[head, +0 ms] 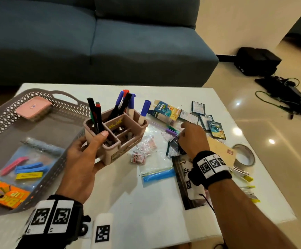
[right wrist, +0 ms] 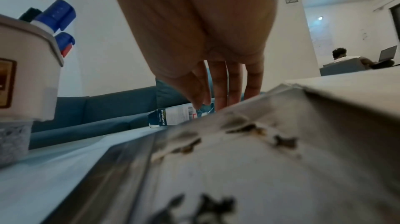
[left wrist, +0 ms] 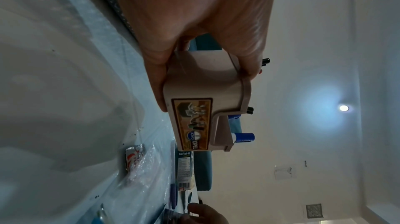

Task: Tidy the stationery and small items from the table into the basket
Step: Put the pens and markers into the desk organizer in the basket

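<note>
My left hand (head: 99,150) grips a beige desk organiser (head: 121,139) full of markers, thumb on its near rim and fingers under it. It is lifted just right of the grey lattice basket (head: 0,123). Its label (left wrist: 190,123) shows in the left wrist view. My right hand (head: 187,133) reaches down with straight fingers (right wrist: 218,90) onto loose items on the white table (head: 137,203): a purple pen (head: 171,131), dark sachets (head: 207,121) and clear plastic. A Koflet-H box (head: 165,110) lies just beyond the fingertips. Whether the thumb pinches anything is hidden.
The basket holds a pink case (head: 33,108), a bag of coloured clips (head: 27,168) and an orange box (head: 4,193). A zip bag (head: 158,175), sweets (head: 139,157), an envelope (head: 219,150) and a tape roll (head: 244,155) lie on the table. A blue sofa (head: 110,42) stands behind.
</note>
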